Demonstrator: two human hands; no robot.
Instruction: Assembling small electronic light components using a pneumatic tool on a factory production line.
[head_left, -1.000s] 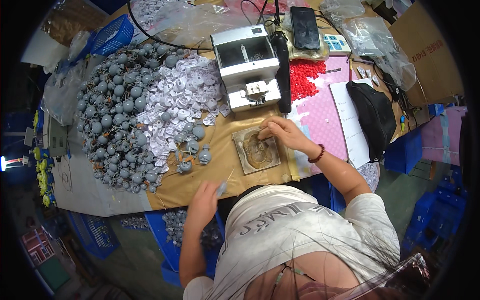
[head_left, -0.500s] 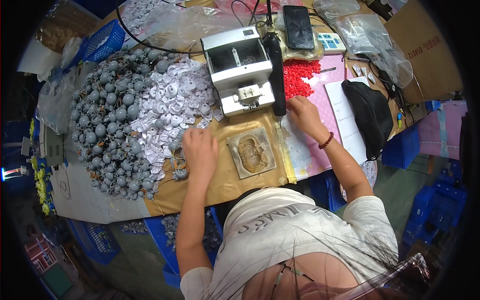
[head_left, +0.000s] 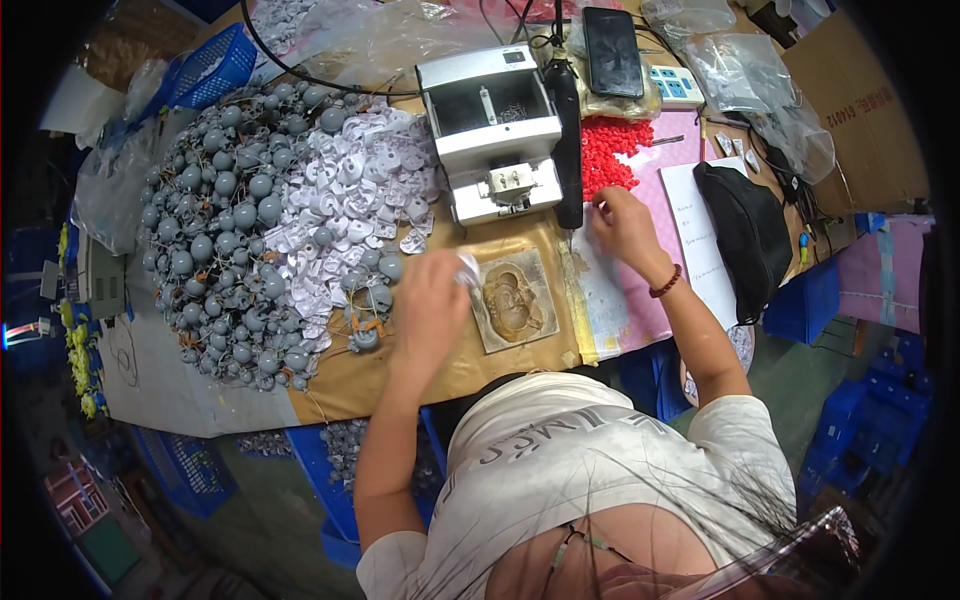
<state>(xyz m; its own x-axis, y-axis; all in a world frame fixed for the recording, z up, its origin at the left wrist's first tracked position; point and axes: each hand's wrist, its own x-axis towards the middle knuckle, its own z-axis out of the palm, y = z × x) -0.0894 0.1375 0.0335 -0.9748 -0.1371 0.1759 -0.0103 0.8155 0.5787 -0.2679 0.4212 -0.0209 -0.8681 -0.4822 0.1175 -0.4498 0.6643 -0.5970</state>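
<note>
My left hand, a little blurred, pinches a small white plastic piece at the left edge of a square metal mould block with a figure-shaped hollow. Fingers closed together, my right hand is at the near edge of a pile of small red pieces; what it holds, if anything, is hidden. Left of my left hand lie a heap of white plastic pieces and a larger heap of grey ball-shaped parts. A few grey parts lie by my left wrist.
A silver-white machine stands beyond the mould, with a black cylinder beside it. Around the back and right are a phone, a power strip, a paper sheet, a black pouch and a blue basket.
My left hand has moved right from the white heap to the mould's edge, a white piece now showing at its fingertips. My right hand stays by the red pieces, its fingers drawn in more.
</note>
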